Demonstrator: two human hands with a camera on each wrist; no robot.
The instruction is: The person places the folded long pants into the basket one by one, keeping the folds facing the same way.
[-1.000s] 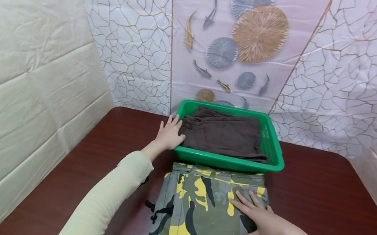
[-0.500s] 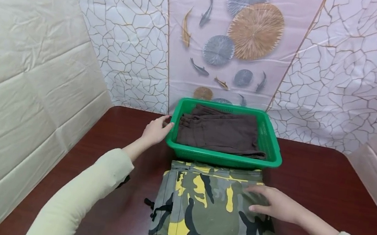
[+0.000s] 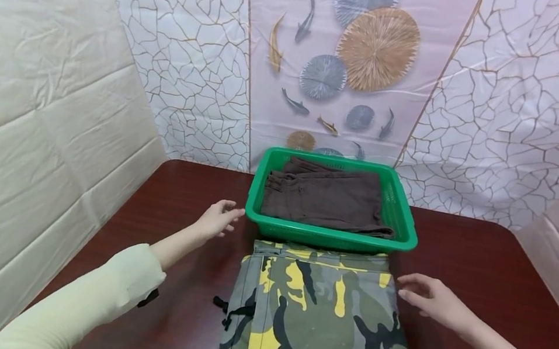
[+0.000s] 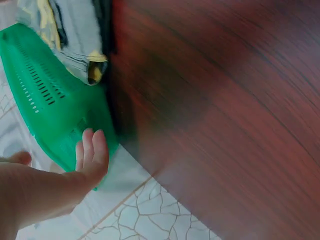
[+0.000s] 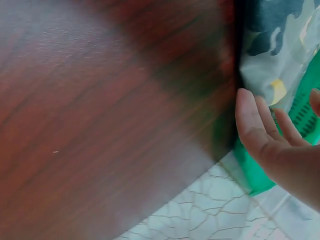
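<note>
Folded camouflage trousers (image 3: pixel 324 316) in grey, green, black and yellow lie flat on the table, black straps poking out at their left. Right behind them stands a green plastic basket (image 3: pixel 335 236) with folded dark brown trousers (image 3: pixel 326 198) inside. My left hand (image 3: pixel 217 220) hovers just left of the basket's near left corner, its fingers loosely bent and holding nothing. Beside the right edge of the camouflage trousers is my right hand (image 3: pixel 438 301), fingers relaxed, with nothing in it; whether it touches the cloth I cannot tell.
The dark red wooden table (image 3: pixel 489 273) extends on both sides of the basket. A patterned cloth backdrop (image 3: pixel 208 71) hangs behind its far edge. A cream padded panel (image 3: pixel 35 136) rises along the left side.
My left hand has left the basket's left rim and come back toward me. My right hand has lifted off the camouflage trousers and moved right. Basket and clothes stay in place.
</note>
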